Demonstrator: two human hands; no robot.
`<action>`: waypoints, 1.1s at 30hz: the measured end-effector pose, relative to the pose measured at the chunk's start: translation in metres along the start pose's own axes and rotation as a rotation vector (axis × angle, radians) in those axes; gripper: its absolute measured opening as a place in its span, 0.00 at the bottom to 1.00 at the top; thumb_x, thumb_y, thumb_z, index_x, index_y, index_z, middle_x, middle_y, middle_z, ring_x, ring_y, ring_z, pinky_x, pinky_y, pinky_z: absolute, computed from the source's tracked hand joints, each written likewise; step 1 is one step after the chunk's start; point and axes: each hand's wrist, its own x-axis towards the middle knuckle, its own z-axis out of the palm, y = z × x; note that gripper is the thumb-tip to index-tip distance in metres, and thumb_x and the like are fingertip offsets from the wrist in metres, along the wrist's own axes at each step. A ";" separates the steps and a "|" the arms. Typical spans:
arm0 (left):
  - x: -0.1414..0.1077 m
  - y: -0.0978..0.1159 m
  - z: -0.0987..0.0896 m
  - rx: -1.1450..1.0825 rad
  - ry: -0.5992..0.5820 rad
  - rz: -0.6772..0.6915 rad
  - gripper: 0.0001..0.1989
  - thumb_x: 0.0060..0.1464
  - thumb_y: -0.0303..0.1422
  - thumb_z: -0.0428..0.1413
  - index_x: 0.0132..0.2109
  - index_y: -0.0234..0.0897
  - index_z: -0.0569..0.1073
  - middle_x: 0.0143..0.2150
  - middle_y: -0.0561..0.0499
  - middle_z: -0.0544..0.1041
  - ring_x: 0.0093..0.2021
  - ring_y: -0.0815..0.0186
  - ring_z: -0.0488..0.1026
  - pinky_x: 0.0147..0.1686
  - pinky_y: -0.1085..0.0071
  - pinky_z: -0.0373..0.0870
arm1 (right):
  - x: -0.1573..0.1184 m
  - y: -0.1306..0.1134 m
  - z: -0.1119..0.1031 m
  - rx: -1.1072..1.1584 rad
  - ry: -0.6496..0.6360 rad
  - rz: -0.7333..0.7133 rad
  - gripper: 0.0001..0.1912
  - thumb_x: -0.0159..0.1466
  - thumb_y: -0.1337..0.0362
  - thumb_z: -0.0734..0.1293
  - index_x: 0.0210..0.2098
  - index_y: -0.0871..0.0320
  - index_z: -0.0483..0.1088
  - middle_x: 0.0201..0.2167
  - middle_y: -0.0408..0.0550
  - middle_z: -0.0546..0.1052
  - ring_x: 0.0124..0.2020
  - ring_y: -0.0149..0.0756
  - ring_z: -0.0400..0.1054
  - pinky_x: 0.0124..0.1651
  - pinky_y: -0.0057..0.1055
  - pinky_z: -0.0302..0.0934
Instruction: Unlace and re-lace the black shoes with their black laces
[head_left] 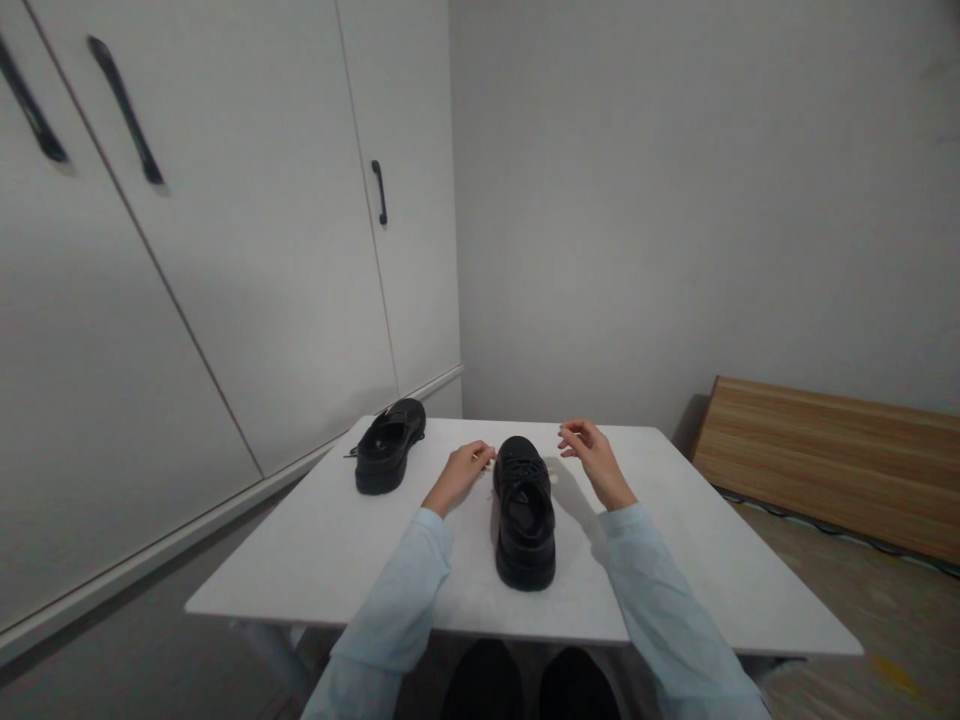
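A black lace-up shoe (525,545) stands upright on the white table (322,560), its toe pointing away from me. Just left of its toe is my left hand (463,472), fingers bent and close together; whether they pinch a lace end is too small to tell. On the other side, my right hand (589,450) hovers above the table a little apart from the shoe, its fingers loosely curled and spread, holding nothing. The second black shoe (382,465) rests at the table's back left, with a lace end sticking out to its left.
White cabinets (262,250) with black handles stand at the left. Behind the table is a grey wall (637,200). A wood-grain board (825,460) leans at the right. My knees show under the table's front edge.
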 end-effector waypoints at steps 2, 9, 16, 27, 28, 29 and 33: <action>-0.001 -0.002 0.001 0.084 0.029 0.026 0.15 0.53 0.42 0.50 0.33 0.35 0.74 0.31 0.48 0.75 0.33 0.65 0.70 0.37 0.70 0.65 | -0.009 -0.017 0.004 -0.094 0.027 -0.109 0.16 0.57 0.51 0.67 0.36 0.57 0.65 0.36 0.48 0.71 0.35 0.34 0.66 0.37 0.33 0.63; -0.001 -0.006 0.002 0.212 0.072 0.082 0.11 0.52 0.38 0.52 0.32 0.36 0.74 0.31 0.48 0.77 0.34 0.63 0.71 0.38 0.69 0.64 | -0.081 -0.064 0.036 -0.600 -0.203 -0.398 0.07 0.64 0.61 0.61 0.39 0.56 0.66 0.36 0.49 0.73 0.39 0.39 0.67 0.43 0.36 0.61; -0.001 -0.011 0.003 0.295 0.063 0.114 0.10 0.54 0.35 0.51 0.33 0.36 0.75 0.32 0.47 0.77 0.33 0.64 0.71 0.37 0.70 0.63 | -0.132 -0.049 0.071 -1.158 -0.134 -0.506 0.06 0.62 0.62 0.64 0.37 0.57 0.68 0.32 0.54 0.74 0.38 0.47 0.66 0.47 0.47 0.57; -0.009 -0.007 0.005 0.492 0.033 0.138 0.10 0.57 0.30 0.49 0.35 0.35 0.74 0.35 0.44 0.77 0.36 0.63 0.72 0.38 0.70 0.62 | -0.137 -0.022 0.082 -1.050 -0.041 -0.424 0.09 0.59 0.71 0.67 0.40 0.56 0.67 0.37 0.51 0.75 0.43 0.47 0.64 0.48 0.46 0.56; -0.009 -0.006 0.005 0.493 0.033 0.134 0.10 0.57 0.30 0.49 0.35 0.35 0.74 0.34 0.45 0.77 0.36 0.63 0.72 0.38 0.71 0.62 | -0.137 -0.024 0.081 -1.027 -0.051 -0.410 0.09 0.59 0.71 0.67 0.40 0.56 0.67 0.37 0.50 0.75 0.43 0.47 0.64 0.49 0.46 0.55; -0.010 -0.006 0.005 0.493 0.034 0.128 0.10 0.57 0.30 0.49 0.35 0.35 0.74 0.34 0.45 0.77 0.36 0.63 0.72 0.37 0.71 0.62 | -0.136 -0.025 0.081 -1.009 -0.059 -0.399 0.09 0.59 0.71 0.68 0.39 0.56 0.67 0.38 0.49 0.76 0.43 0.46 0.64 0.49 0.46 0.55; -0.010 -0.005 0.006 0.512 0.031 0.104 0.10 0.57 0.30 0.49 0.34 0.35 0.74 0.33 0.46 0.77 0.35 0.64 0.71 0.37 0.71 0.62 | -0.134 -0.026 0.078 -0.975 -0.082 -0.395 0.08 0.58 0.71 0.69 0.37 0.56 0.67 0.37 0.48 0.76 0.42 0.45 0.64 0.48 0.44 0.53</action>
